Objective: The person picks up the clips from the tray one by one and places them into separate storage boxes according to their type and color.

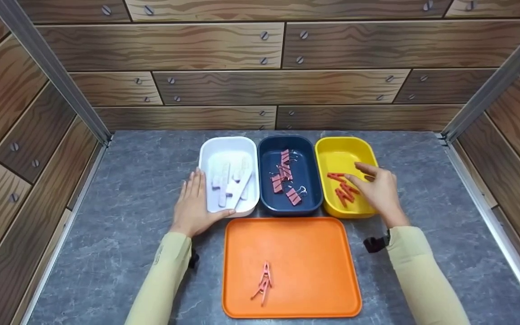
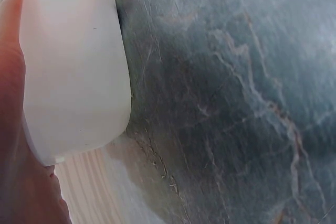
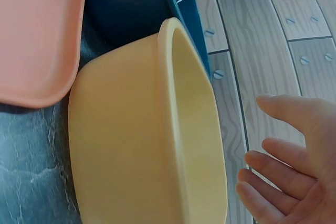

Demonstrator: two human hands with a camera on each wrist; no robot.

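Note:
My left hand (image 1: 192, 203) rests along the left side of the white container (image 1: 203, 151), fingers straight on its wall and thumb at the front rim. Inside lie several pale, flat, elongated pieces (image 1: 224, 185). Over the right side of the yellow container (image 1: 368, 149) hovers my right hand (image 1: 379, 189), thumb and fingers spread, with nothing between them. Several red clothespins (image 1: 343, 194) lie in that container, close below the fingertips. In the right wrist view the same hand (image 3: 294, 166) appears beyond the yellow rim (image 3: 170, 77), palm bare.
Between those two stands a dark blue container (image 1: 312, 198) with several pink binder clips (image 1: 277, 183). An orange tray (image 1: 309, 271) lies in front, with pink clothespins (image 1: 264, 284) on it. Wood-patterned walls (image 1: 224, 88) enclose the grey tabletop (image 1: 129, 189) at the back and sides.

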